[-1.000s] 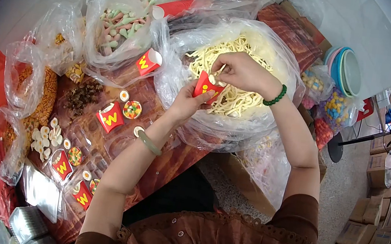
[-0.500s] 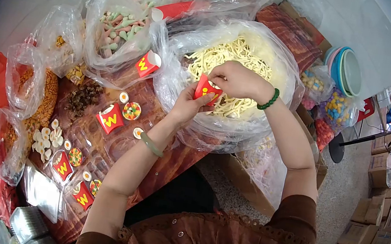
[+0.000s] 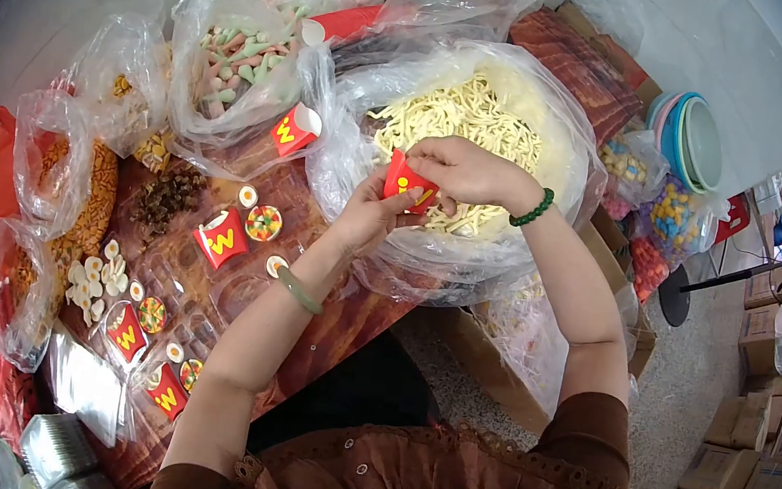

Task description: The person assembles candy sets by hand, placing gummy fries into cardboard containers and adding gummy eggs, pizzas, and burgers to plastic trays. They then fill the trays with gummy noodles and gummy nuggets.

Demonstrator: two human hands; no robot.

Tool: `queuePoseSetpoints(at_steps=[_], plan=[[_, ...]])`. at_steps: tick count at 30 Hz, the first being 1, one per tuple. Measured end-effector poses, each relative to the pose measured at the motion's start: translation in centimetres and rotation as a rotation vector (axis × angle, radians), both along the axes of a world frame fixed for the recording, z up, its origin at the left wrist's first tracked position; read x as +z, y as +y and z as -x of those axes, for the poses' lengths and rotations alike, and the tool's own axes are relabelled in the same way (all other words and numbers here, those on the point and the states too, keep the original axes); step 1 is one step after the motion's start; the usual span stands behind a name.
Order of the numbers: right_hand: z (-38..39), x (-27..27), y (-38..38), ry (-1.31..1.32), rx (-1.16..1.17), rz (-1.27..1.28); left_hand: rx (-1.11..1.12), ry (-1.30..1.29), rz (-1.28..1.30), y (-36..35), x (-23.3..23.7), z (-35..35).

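My left hand (image 3: 372,216) is closed round a small red fry box (image 3: 407,183) with a yellow logo, held up over the near edge of a big clear plastic bag (image 3: 346,137). Inside that bag lies a heap of pale yellow fry-shaped strips (image 3: 462,108). My right hand (image 3: 458,169) is at the mouth of the box, its fingers bent and pinched together at the top edge. What they pinch, if anything, is hidden. Another red fry box (image 3: 296,129) lies left of the bag, and one more filled box (image 3: 221,238) sits in a clear tray nearer me.
Bags of pink and green candies (image 3: 241,60) and orange pieces (image 3: 96,200) line the table's far left. Egg-like candies (image 3: 92,281) and a dark brown pile (image 3: 167,198) lie nearby. Clear lids (image 3: 57,448) are stacked front left. A cardboard box (image 3: 496,351) stands below the table.
My right hand has shifted slightly and its fingers have come down over the top edge of the fry box. My left hand keeps the box in nearly the same place.
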State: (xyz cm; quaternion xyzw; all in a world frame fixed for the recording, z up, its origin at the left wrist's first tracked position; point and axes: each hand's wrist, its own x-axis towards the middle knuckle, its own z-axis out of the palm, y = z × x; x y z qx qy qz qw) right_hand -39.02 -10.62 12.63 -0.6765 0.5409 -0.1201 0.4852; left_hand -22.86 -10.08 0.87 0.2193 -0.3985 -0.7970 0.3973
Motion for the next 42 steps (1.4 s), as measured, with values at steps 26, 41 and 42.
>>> queuePoseSetpoints(at_steps=[26, 41, 42], plan=[[3.6, -3.3, 1.4, -0.351, -0.399, -0.050, -0.029, 0.052, -0.004, 2.7, 0.4, -1.1], [2.0, 0.1, 0.0, -0.360, -0.293, 0.666, 0.027, 0.116, -0.084, 1.8, -1.1, -0.6], [2.8, 0.5, -0.2, -0.016, -0.339, 0.785, 0.027, 0.117, -0.084, 1.8, -1.2, -0.7]])
